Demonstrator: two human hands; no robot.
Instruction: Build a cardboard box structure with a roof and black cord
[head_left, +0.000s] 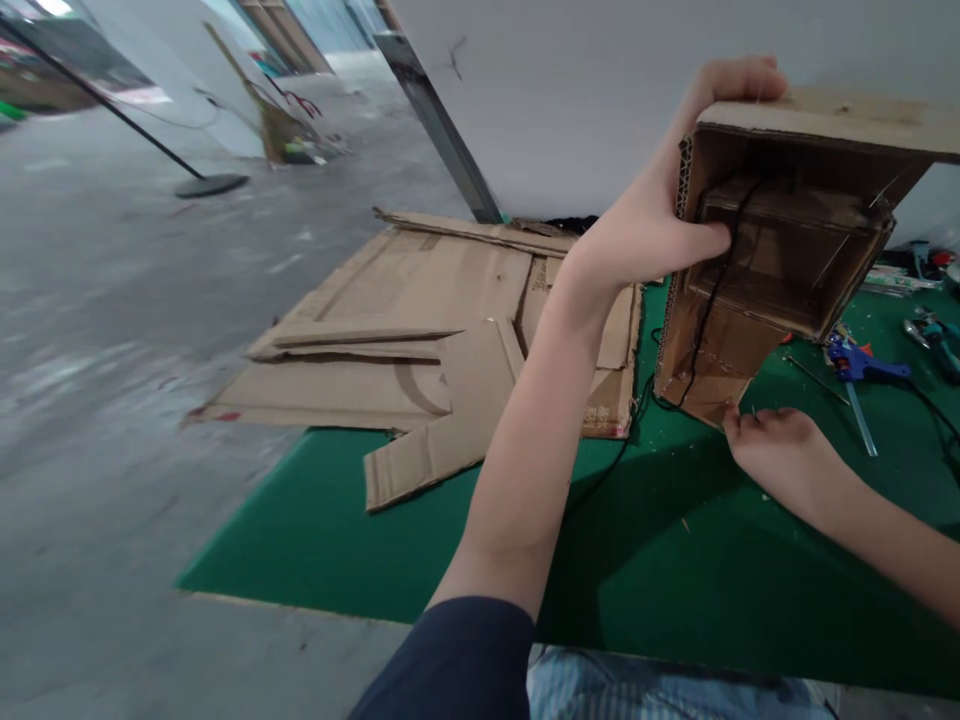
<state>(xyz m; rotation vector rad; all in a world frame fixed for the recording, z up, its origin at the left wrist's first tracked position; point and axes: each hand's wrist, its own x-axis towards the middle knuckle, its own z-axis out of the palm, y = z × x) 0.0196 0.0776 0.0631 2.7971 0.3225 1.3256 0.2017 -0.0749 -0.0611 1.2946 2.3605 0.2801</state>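
Note:
A hand-built cardboard box [735, 365] with an inner compartment stands on the green tabletop, its open side facing me. My left hand [679, 210] grips its upper left side, with the thumb inside and the fingers over the top. Down the inside runs a black cable [709, 310], which leaves at the bottom left and trails across the table. At the box's lower front corner is my right hand [776, 440], its fingers curled and the tips pinching the cardboard edge. Part of the box's right top runs out of view.
Flat cardboard pieces [420, 280] lie on the left of the green table [315, 540]. A blue glue gun [870, 365] with a clear glue stick lies to the right, near pliers [934, 335]. A white wall [570, 110] rises behind; a broom [277, 125] leans farther off.

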